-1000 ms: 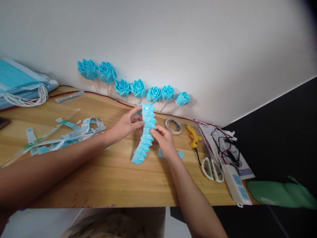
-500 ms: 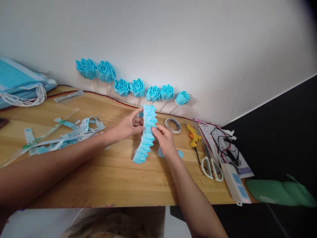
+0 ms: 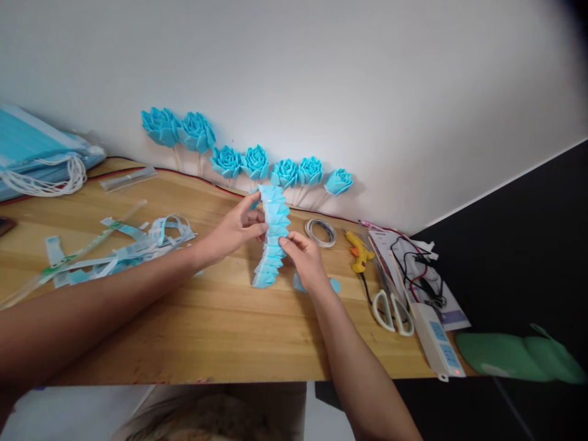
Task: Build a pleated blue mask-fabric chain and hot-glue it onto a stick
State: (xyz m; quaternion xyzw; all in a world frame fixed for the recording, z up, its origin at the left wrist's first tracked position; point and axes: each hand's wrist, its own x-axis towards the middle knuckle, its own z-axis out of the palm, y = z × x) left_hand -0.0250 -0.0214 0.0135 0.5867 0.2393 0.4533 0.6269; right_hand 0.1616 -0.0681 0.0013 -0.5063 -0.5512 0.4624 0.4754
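Between my hands hangs a light-blue folded strip [image 3: 275, 214] with zigzag points along its right edge, its lower end curving down to the left. My left hand [image 3: 243, 222] grips its left edge, the index finger at the top and the thumb about midway. The thumb and fingers of my right hand [image 3: 301, 252] pinch the right edge near the middle. Under my right wrist, blue scraps [image 3: 334, 285] lie partly hidden. Behind the strip, several blue fabric-like flowers [image 3: 256, 162] on thin sticks lean on the wall.
Cut strips and scraps [image 3: 124, 257] lie at left, near a pile of blue face masks [image 3: 32, 147]. Right of my hands are a tape roll [image 3: 333, 233], a yellow glue gun [image 3: 359, 251], scissors [image 3: 394, 313], a power strip [image 3: 438, 343] and a green pouch [image 3: 514, 355].
The strip has moved slightly up, and its top leans more to the left. My left hand has risen a little with it. My right hand has hardly moved.
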